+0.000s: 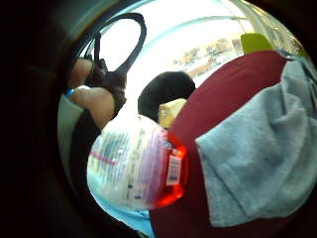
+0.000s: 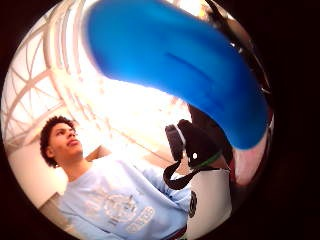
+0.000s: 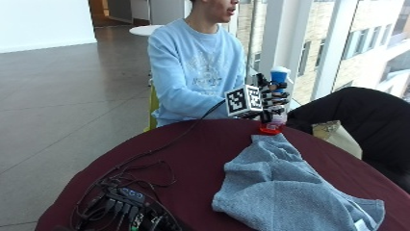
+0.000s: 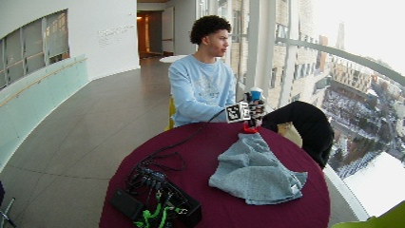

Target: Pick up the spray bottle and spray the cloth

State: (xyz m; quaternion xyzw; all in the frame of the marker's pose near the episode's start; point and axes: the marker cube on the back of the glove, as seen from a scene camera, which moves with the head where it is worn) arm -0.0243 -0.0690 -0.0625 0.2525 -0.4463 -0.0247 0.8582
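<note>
In the outside view my gloved right hand (image 3: 272,103) grips a spray bottle (image 3: 280,77) with a blue head and a red base, held upright at the far edge of the round maroon table (image 3: 192,159). Its red base is at or just above the tabletop; I cannot tell which. A crumpled grey-blue cloth (image 3: 288,187) lies on the table in front of the bottle, a short way from the base. The little finger side palm view shows the bottle's labelled body (image 1: 138,168) beside the cloth (image 1: 262,158). The blue head (image 2: 190,75) fills the thumb side palm view.
A black box with a tangle of cables (image 3: 128,202) sits at the table's near left edge. A black jacket (image 3: 359,110) is draped over a seat at the right, with a yellowish bag (image 3: 328,129) beside it. Windows stand behind.
</note>
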